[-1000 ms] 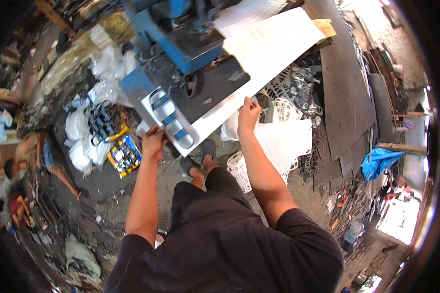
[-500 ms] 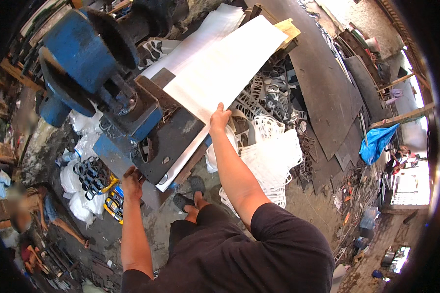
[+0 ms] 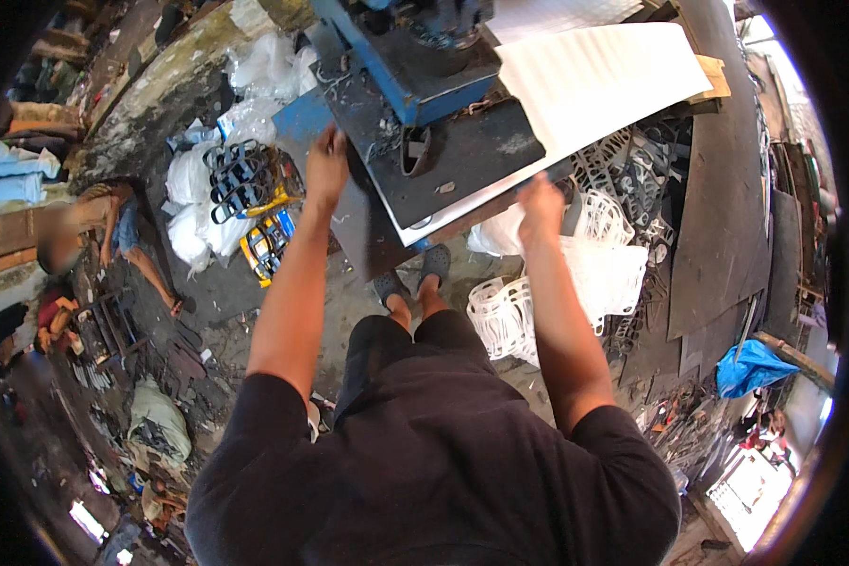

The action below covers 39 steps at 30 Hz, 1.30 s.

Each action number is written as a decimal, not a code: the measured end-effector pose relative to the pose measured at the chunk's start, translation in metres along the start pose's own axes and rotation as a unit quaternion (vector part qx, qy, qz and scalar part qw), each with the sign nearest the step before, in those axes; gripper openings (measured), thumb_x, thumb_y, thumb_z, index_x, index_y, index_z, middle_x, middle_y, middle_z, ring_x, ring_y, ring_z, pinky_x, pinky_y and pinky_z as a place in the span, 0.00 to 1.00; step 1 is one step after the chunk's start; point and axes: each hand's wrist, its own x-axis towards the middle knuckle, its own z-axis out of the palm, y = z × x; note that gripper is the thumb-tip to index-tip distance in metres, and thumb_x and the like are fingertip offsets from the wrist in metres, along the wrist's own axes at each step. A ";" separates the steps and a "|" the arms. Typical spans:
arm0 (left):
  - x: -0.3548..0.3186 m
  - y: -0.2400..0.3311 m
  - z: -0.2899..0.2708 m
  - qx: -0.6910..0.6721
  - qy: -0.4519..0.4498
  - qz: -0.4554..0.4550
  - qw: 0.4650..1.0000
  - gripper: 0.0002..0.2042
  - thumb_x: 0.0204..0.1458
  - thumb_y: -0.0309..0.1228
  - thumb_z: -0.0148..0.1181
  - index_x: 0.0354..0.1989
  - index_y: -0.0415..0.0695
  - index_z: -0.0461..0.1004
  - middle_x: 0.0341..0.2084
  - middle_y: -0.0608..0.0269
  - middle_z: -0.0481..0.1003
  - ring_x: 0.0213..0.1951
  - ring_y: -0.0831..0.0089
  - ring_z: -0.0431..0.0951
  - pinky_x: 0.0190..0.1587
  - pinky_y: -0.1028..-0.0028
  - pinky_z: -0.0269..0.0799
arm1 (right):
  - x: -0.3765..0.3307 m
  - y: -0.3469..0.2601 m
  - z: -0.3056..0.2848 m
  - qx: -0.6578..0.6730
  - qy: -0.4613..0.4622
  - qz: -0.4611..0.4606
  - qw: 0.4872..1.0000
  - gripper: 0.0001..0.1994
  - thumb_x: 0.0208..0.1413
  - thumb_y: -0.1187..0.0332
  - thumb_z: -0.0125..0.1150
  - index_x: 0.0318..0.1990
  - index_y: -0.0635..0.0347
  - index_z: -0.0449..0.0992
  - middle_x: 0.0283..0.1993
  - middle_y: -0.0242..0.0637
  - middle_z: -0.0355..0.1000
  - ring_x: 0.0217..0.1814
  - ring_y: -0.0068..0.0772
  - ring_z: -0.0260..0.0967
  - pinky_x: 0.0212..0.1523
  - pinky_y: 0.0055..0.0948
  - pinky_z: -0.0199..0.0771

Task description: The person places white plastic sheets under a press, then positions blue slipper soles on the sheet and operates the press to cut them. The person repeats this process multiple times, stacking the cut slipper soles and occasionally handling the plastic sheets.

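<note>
A large white sheet (image 3: pixel 604 90) reaches from the far right to under a dark flat board (image 3: pixel 476 156), and a strip of it shows along the board's near edge. On the board, beside the head of a blue press machine (image 3: pixel 453 99), stands a small dark hollow cutting die (image 3: pixel 415 151). My left hand (image 3: pixel 325 170) is off the board's left side, its fingers curled; what they hold, if anything, is hidden. Close to the sheet's near edge is my right hand (image 3: pixel 541 212), its fingers blurred, so I cannot tell whether they touch it.
White cut-out sheet scraps (image 3: pixel 575 274) lie on the floor to the right, near large dark sheets (image 3: pixel 726 217). White plastic bags (image 3: pixel 198 222) and black and yellow cut-out pieces (image 3: pixel 269 245) lie at left. Another person (image 3: pixel 127 236) sits farther left.
The view has shifted, bringing the press toward the upper middle. My right hand has come nearer along the sheet's edge; my left hand has moved up along the board's left side.
</note>
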 end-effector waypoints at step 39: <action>0.069 -0.028 -0.003 0.134 -0.181 0.116 0.967 0.14 0.53 0.26 0.52 0.47 0.46 0.78 0.44 0.46 0.78 0.47 0.45 0.76 0.49 0.60 0.72 | -0.141 0.065 0.065 -0.324 -0.196 -0.348 0.858 0.23 0.45 0.73 0.73 0.48 0.72 0.70 0.52 0.51 0.63 0.38 0.40 0.75 0.36 0.31 0.78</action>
